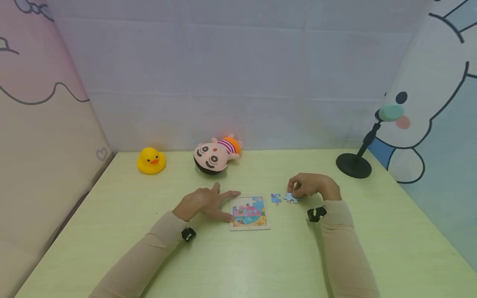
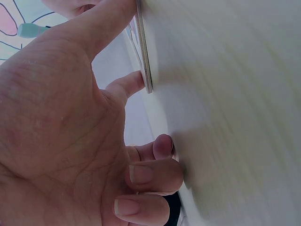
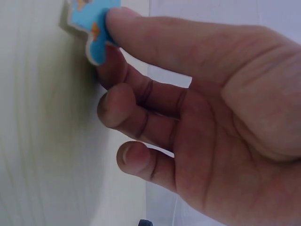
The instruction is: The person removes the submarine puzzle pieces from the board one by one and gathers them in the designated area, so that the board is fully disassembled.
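Note:
A small tray jigsaw puzzle with a pink and blue picture lies on the table, partly filled, with bare board along its upper left. My left hand is at its left side, thumb and index finger spread and touching the edge. In the left wrist view the other fingers of the left hand are bent over the table. My right hand pinches a blue puzzle piece between thumb and fingertips, close over the table. Another loose puzzle piece lies between that piece and the tray.
Toward the back of the table sit a yellow rubber duck on the left and a plush doll lying on its side. A small lamp-like stand with a black round base is at the back right. Walls enclose the table.

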A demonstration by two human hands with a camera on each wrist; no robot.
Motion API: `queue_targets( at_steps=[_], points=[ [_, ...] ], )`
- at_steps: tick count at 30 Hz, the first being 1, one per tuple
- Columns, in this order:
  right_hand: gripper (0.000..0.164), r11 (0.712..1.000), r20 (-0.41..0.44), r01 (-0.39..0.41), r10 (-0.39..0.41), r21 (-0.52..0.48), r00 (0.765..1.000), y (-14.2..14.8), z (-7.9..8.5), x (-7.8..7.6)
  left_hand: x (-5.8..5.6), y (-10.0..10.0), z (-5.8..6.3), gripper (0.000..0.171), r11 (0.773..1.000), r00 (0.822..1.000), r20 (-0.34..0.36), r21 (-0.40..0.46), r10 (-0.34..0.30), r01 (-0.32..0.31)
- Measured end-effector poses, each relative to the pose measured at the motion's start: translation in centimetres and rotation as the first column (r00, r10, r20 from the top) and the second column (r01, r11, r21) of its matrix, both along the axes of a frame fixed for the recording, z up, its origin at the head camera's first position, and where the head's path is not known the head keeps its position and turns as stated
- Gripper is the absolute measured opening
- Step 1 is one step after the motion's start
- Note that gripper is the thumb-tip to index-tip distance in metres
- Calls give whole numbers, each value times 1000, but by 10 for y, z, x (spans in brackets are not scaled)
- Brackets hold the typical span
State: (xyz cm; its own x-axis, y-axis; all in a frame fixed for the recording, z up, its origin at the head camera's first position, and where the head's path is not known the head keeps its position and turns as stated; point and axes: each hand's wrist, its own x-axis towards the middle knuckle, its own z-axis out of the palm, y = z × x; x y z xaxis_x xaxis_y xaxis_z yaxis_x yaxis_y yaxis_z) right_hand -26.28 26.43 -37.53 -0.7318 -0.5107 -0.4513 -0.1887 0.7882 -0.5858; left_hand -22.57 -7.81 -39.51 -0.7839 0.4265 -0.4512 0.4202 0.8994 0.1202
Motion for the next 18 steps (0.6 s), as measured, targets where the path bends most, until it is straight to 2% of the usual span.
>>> queue_targets(
  at_steps=[18],
  points=[
    [5,999,-44,15,-14,37,999,-2,3,3,-1,0,-1,84,1000,1000,-3,-12,-10,9]
  ],
)
